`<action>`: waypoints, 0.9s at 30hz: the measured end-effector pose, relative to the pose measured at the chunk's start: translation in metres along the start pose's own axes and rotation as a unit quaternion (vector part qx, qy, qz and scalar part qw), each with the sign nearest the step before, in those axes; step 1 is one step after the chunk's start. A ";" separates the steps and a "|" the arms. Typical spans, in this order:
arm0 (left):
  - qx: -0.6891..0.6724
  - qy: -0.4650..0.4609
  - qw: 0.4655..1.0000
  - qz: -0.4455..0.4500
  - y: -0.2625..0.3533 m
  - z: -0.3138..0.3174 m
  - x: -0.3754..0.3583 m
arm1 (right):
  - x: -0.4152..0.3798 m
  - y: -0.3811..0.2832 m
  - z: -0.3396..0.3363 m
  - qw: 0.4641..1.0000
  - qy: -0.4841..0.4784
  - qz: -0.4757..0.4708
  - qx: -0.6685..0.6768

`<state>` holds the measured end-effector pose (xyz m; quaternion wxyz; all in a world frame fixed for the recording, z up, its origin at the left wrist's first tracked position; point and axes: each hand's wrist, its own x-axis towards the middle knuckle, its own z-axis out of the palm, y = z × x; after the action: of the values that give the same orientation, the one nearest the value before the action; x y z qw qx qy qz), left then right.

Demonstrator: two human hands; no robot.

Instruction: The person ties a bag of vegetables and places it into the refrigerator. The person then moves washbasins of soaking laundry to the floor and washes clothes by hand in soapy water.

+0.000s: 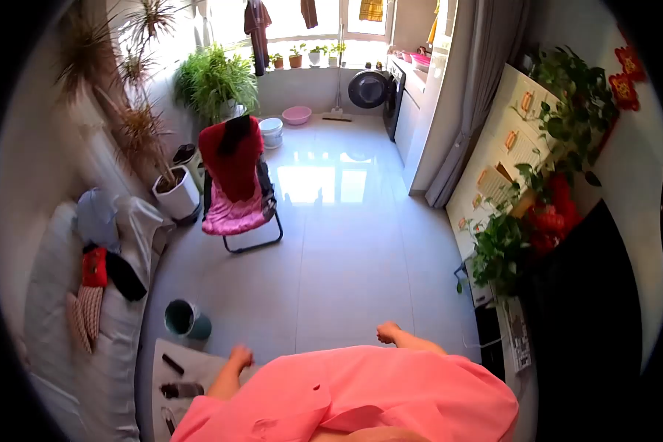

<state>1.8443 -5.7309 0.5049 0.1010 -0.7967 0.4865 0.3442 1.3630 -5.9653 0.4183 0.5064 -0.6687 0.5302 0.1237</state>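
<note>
My right hand hangs in front of me over the tiled floor, its fingers curled in a loose fist with nothing showing in them. Beside the edge of a light table is my left hand, its fingers smeared by motion. On that table lie a black remote-like bar and a dark bottle-shaped object. A green waste bin stands on the floor just beyond the table.
Left: a covered sofa with clothes. Ahead: a folding chair draped in red and pink, a white bucket, a pink basin, a broom and an open-doored washing machine. Right: a drawer cabinet, plants and a television.
</note>
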 end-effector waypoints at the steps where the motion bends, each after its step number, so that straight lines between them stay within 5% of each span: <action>1: 0.226 -0.045 0.967 0.108 -0.046 0.040 0.038 | 0.012 -0.012 -0.027 0.947 0.003 0.184 0.262; 2: 0.320 -0.077 0.936 0.124 -0.044 0.024 0.033 | 0.024 -0.024 -0.057 0.946 0.003 0.188 0.263; 3: 0.277 -0.151 0.949 0.009 -0.050 0.020 0.040 | 0.043 -0.035 -0.088 0.955 -0.003 0.184 0.234; 5: 0.092 -0.192 0.964 -0.163 -0.044 -0.012 0.062 | 0.097 -0.050 -0.148 0.961 -0.002 0.181 0.209; 6: -0.036 -0.182 0.950 -0.249 -0.033 -0.034 0.080 | 0.118 -0.055 -0.178 0.988 0.006 0.108 0.114; 9: -0.249 -0.136 0.901 -0.328 0.008 -0.099 0.180 | 0.206 -0.045 -0.262 0.994 0.030 0.071 0.071; 10: -0.294 -0.119 0.892 -0.323 0.026 -0.125 0.221 | 0.221 -0.054 -0.278 0.987 0.038 0.100 0.122; 11: -0.344 -0.092 0.882 -0.309 0.047 -0.156 0.270 | 0.238 -0.062 -0.304 0.989 0.006 0.056 -0.138; 12: -0.402 -0.063 0.866 -0.291 0.075 -0.191 0.319 | 0.245 -0.075 -0.344 0.988 0.022 0.058 -0.139; 13: -0.457 -0.033 0.848 -0.266 0.104 -0.226 0.369 | 0.240 -0.088 -0.363 0.979 0.094 0.159 0.087; 14: -0.503 -0.002 0.835 -0.224 0.133 -0.263 0.425 | 0.240 -0.093 -0.368 0.903 0.152 0.257 0.310; 18: -0.594 0.067 0.802 -0.013 0.317 -0.448 0.620 | 0.298 -0.073 -0.433 0.972 0.077 0.124 0.184; 20: -0.560 0.076 0.817 0.110 0.423 -0.524 0.711 | 0.336 -0.060 -0.463 0.971 0.055 0.146 0.179; 23: -0.462 0.102 0.855 0.214 0.578 -0.623 0.751 | 0.395 -0.051 -0.521 0.957 0.042 0.209 0.195; 27: -0.502 -0.013 0.836 0.223 0.662 -0.667 0.828 | 0.498 -0.040 -0.627 0.962 0.034 0.225 0.149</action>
<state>1.8251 -6.9815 0.5796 -0.3859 -0.6037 0.4100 0.5644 1.3663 -6.7658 0.3762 0.5413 -0.4531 0.6961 0.1310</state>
